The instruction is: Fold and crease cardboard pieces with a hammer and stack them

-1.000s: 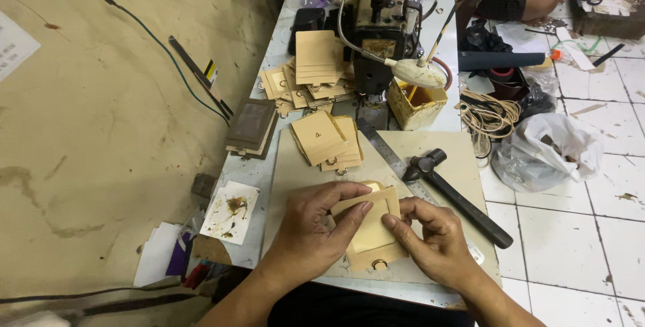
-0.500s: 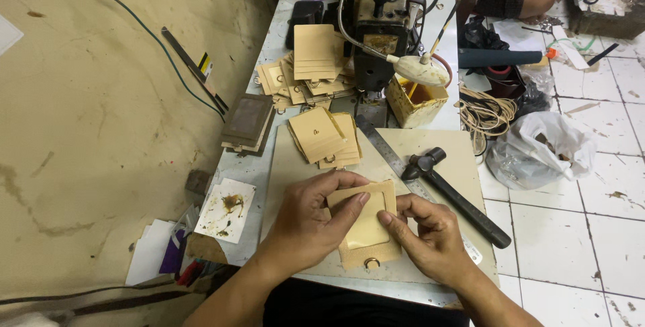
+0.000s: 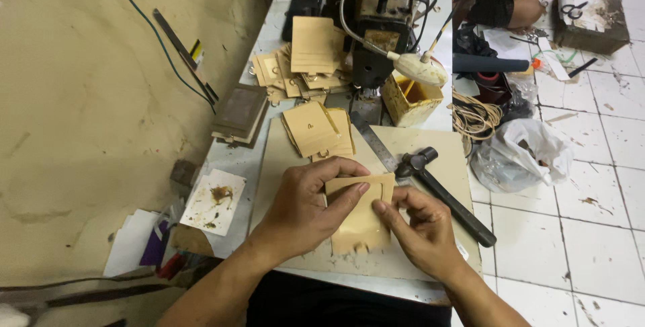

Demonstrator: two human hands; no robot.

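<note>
Cluttered narrow workbench (image 3: 430, 166) against a stained wall, white tiled floor to the right. Tan leather piece (image 3: 363, 216) flat on the pale work board at the near edge, under both hands. Judged light, thin, pliable, easily creased; best held at the edges. Left hand (image 3: 306, 209) laid over the left side, fingers pressed down on top. Right hand (image 3: 420, 229) pinching the right edge, fingers nearly closed. Hammer (image 3: 443, 192) and steel ruler (image 3: 376, 142) just beyond.
</note>
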